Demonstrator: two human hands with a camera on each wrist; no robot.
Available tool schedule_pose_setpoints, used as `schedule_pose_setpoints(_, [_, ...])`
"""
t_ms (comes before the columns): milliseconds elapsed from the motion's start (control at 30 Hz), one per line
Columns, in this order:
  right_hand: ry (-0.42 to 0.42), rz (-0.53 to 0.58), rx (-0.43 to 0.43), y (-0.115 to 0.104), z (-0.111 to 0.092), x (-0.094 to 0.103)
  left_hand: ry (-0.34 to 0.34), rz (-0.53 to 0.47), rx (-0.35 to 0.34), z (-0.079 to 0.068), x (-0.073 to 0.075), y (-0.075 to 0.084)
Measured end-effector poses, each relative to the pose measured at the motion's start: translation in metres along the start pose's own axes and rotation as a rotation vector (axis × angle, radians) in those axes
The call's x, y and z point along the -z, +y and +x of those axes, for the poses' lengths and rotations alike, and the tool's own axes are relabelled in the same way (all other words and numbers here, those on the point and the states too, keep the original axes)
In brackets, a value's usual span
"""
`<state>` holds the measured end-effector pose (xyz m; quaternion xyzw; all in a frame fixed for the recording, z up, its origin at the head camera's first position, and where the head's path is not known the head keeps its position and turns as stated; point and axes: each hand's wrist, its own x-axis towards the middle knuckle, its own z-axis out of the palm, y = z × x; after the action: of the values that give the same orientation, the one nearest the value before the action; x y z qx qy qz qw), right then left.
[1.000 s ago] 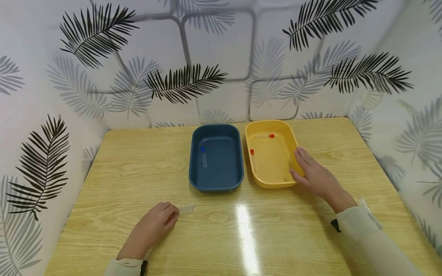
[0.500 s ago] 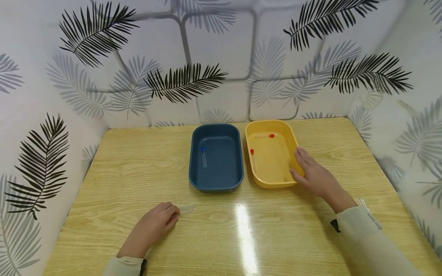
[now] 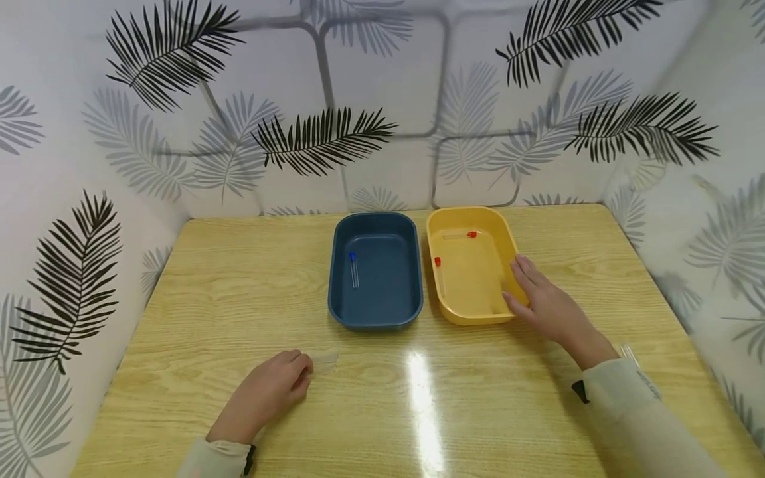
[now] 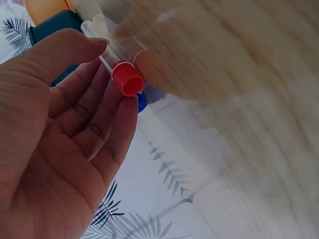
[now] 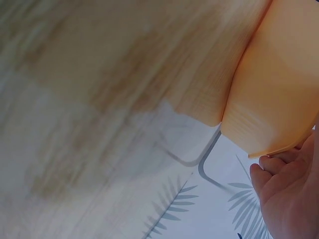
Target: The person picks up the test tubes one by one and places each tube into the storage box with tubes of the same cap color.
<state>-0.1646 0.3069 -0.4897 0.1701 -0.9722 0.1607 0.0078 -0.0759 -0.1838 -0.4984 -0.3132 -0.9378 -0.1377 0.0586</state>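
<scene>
On the left of the table, my left hand (image 3: 269, 392) pinches a clear test tube with a red cap (image 4: 128, 79) between thumb and fingers. Just behind that cap, a blue cap (image 4: 142, 103) shows, mostly hidden by the fingers. The clear tube end (image 3: 325, 362) points right, away from the fingers. My right hand (image 3: 552, 309) rests at the right rim of the yellow tray (image 3: 466, 318), fingers extended and thumb over the inside. In the right wrist view, fingertips (image 5: 264, 172) touch that rim.
A dark blue tray (image 3: 375, 325) stands left of the yellow one, holding a blue-capped tube (image 3: 354, 272). Two red-capped tubes (image 3: 438, 263) lie in the yellow tray. Clear tubes (image 3: 629, 355) lie by the right sleeve, partly hidden. A patterned backdrop (image 3: 382, 79) rises behind the table.
The left hand has turned slightly, and the tube end in its fingers has shifted a little. The right hand stays at the yellow tray's rim.
</scene>
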Motion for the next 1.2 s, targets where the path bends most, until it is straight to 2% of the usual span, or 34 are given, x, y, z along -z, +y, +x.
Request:
schedule_pose_setpoints(267, [0.003,-0.006,-0.001,-0.002,-0.001,0.001,-0.041,-0.035,0.008,-0.002,-0.002,-0.001])
schedule_pose_setpoints(633, [0.011,-0.003,-0.004,-0.003,-0.001,0.000,0.011,-0.077,-0.011,-0.001,-0.001,0.003])
schedule_pose_setpoints(867, [0.014,0.001,0.015,-0.001,-0.001,-0.001,0.023,-0.154,-0.003,0.005,0.000,0.008])
schedule_pose_setpoints(1033, [0.012,0.003,-0.001,0.000,-0.001,-0.001,-0.007,-0.211,0.043,0.014,0.007,0.018])
schedule_pose_setpoints(1133, [0.004,0.004,-0.008,0.000,0.000,-0.002,-0.033,-0.266,0.071,0.022,0.013,0.030])
schedule_pose_setpoints(1200, [0.001,0.003,-0.010,0.000,0.001,-0.002,-0.038,-0.300,0.064,0.028,0.015,0.040])
